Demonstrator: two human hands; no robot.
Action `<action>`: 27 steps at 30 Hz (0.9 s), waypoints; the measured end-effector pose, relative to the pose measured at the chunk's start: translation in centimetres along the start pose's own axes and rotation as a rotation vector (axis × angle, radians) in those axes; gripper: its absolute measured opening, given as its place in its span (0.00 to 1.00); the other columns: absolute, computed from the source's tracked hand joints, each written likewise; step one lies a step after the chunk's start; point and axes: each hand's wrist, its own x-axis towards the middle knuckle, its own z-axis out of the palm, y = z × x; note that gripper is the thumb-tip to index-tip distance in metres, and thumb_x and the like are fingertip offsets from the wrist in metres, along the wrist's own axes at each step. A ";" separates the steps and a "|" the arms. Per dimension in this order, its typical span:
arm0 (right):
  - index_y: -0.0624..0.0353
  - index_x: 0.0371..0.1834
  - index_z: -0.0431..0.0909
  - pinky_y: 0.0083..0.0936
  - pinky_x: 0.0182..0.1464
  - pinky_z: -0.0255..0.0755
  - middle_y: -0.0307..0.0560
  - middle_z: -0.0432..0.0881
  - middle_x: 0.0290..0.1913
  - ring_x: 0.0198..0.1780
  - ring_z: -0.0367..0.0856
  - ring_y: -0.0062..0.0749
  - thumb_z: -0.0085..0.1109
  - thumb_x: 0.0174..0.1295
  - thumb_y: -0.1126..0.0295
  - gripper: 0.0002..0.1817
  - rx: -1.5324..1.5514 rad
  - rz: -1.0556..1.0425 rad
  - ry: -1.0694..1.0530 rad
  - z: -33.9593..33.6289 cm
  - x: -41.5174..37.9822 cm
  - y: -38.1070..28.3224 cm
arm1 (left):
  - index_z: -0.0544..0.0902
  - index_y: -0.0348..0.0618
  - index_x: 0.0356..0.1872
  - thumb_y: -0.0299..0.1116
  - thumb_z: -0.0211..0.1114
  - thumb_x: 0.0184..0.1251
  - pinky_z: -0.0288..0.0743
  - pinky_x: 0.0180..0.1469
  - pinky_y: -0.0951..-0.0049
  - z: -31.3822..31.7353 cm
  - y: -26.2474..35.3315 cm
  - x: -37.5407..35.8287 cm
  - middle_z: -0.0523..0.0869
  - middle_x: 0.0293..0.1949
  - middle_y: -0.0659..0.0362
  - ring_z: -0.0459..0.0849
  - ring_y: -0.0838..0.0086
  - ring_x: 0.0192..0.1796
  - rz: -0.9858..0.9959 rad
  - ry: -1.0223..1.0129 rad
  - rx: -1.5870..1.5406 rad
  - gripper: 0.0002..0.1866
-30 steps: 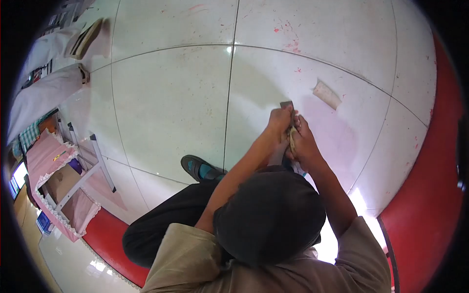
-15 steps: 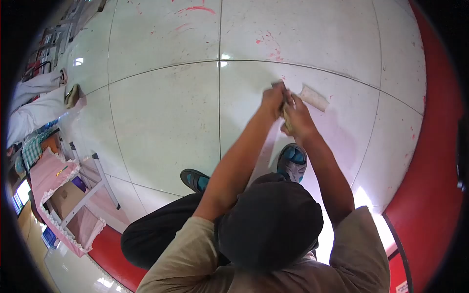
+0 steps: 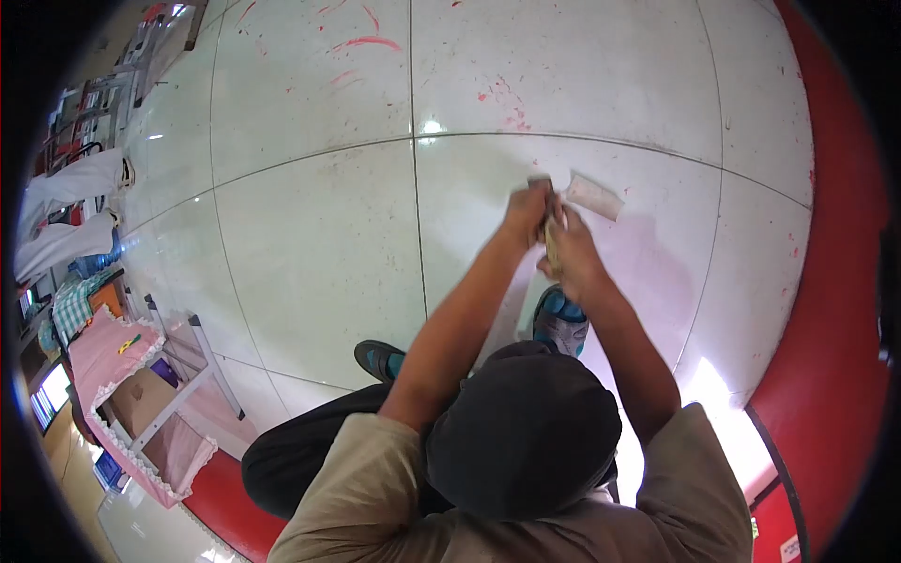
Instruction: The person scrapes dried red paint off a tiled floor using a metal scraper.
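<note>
In front of my knees, my left hand [image 3: 528, 216] and my right hand [image 3: 576, 261] are close together above the floor. My left fingers are closed around a small dark brown piece [image 3: 540, 182] that sticks out at the top of the fist. Closed fingers of my right hand grip a narrow yellowish piece [image 3: 552, 250] just below it. Whether the two pieces are one object is hidden by the fingers. A whitish, roughly rectangular piece [image 3: 596, 197] lies on the tiles beyond my right hand.
Red marks [image 3: 371, 42] streak the tiled floor [image 3: 319, 253]. A red surface [image 3: 831, 310] runs along the right. At left are a pink-covered table [image 3: 108, 352], its metal legs [image 3: 214, 361], and a person's legs in light trousers [image 3: 75, 178].
The floor and the whitish piece have shifted slightly in view. My hands remain together, a little lower in the picture. The other person's feet at left have changed position.
</note>
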 end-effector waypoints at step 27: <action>0.53 0.47 0.64 0.19 0.11 0.51 0.44 0.68 0.31 0.13 0.60 0.24 0.37 0.63 0.73 0.11 -0.057 0.068 -0.114 1.5 3.3 -5.0 | 0.77 0.41 0.26 0.31 0.53 0.61 0.65 0.13 0.71 0.7 4.0 1.1 0.78 0.20 0.58 0.73 0.74 0.16 -0.064 0.016 -0.153 0.08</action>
